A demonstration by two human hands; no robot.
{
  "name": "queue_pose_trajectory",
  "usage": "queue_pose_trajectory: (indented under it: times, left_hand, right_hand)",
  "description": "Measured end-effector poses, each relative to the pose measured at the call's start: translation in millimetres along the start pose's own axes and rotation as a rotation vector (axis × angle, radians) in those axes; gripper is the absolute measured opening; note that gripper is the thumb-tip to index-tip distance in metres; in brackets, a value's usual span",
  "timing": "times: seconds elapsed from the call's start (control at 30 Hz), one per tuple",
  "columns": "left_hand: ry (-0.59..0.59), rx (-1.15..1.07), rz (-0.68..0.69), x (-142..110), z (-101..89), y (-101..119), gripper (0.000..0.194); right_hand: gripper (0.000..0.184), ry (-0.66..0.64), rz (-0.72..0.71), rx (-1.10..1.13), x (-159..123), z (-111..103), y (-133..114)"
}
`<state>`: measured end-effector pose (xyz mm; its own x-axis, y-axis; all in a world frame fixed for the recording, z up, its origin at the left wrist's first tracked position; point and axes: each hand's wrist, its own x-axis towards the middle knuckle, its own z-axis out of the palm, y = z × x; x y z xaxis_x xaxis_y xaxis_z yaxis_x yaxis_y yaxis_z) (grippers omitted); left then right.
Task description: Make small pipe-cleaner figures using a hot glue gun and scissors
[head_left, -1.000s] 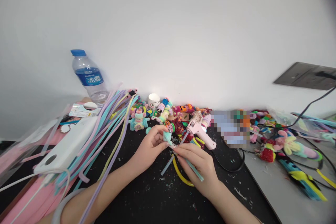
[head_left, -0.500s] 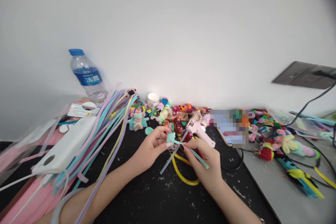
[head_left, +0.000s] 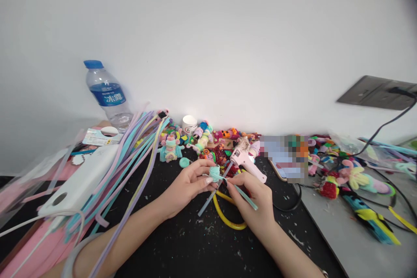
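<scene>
Between the thumb and fingers of my left hand (head_left: 192,180) is a small mint-green coil of pipe cleaner (head_left: 214,173). My right hand (head_left: 252,193) is closed on the loose mint-green tail (head_left: 246,197) of the same pipe cleaner, which runs from the coil through the fingertips and sticks out beyond them. Just behind my hands lies a pink glue gun (head_left: 246,160), a clear glue stick (head_left: 208,202) reaching out from it toward me. Under my right hand a yellow pipe cleaner (head_left: 224,219) curves in a loop on the black mat (head_left: 182,243).
Pastel pipe cleaners (head_left: 130,160) lie in a bundle at the left, beside a white power strip (head_left: 81,182). Colourful fuzzy figures (head_left: 171,150) line the wall. A water bottle (head_left: 107,95) leans at the back left. A phone (head_left: 280,160), partly blurred out, lies to the right.
The coil in my left hand has turned, showing its wound side. My right hand has moved slightly right with the tail, drawing it straight from the coil. The glue gun stays put.
</scene>
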<state>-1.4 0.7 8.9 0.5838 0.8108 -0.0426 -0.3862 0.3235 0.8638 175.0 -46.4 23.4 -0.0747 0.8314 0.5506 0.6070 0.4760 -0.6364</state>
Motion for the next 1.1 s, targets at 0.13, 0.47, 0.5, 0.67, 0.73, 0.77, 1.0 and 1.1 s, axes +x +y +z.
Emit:
queue_pose_trajectory:
  times: [0.13,0.47,0.5,0.67,0.73,0.77,1.0,1.1]
  left_hand:
    - [0.028,0.041,0.028,1.0,0.1,0.5,0.029]
    - [0.045,0.163,0.054,2.6,-3.1,-0.3,0.022]
    - [0.033,0.148,0.049,2.5,-2.9,-0.5,0.021]
    - [-0.016,0.072,0.022,2.7,-2.6,-1.2,0.025]
    - [-0.014,0.040,0.002,2.4,-2.5,-0.9,0.029]
    - [-0.011,0.026,-0.011,2.2,-2.5,-0.5,0.030]
    - [-0.024,-0.029,-0.081,1.4,-4.6,0.6,0.029]
    - [-0.045,-0.049,-0.106,0.5,-6.5,0.9,0.026]
  right_hand:
    - [0.008,-0.008,-0.012,0.002,0.7,0.0,-1.2]
    - [0.006,-0.032,0.012,-0.006,-2.0,0.7,-0.7]
    - [0.007,-0.030,0.014,-0.009,-2.2,0.6,-0.7]
    - [0.010,-0.015,0.020,-0.017,-2.7,0.4,0.8]
    - [0.010,-0.010,0.015,-0.012,-2.6,0.7,1.9]
    - [0.010,-0.007,0.012,-0.009,-2.5,0.9,2.5]
    - [0.011,-0.004,0.040,-0.010,-4.1,1.1,4.4]
    - [0.012,-0.006,0.051,-0.012,-4.5,1.3,3.7]
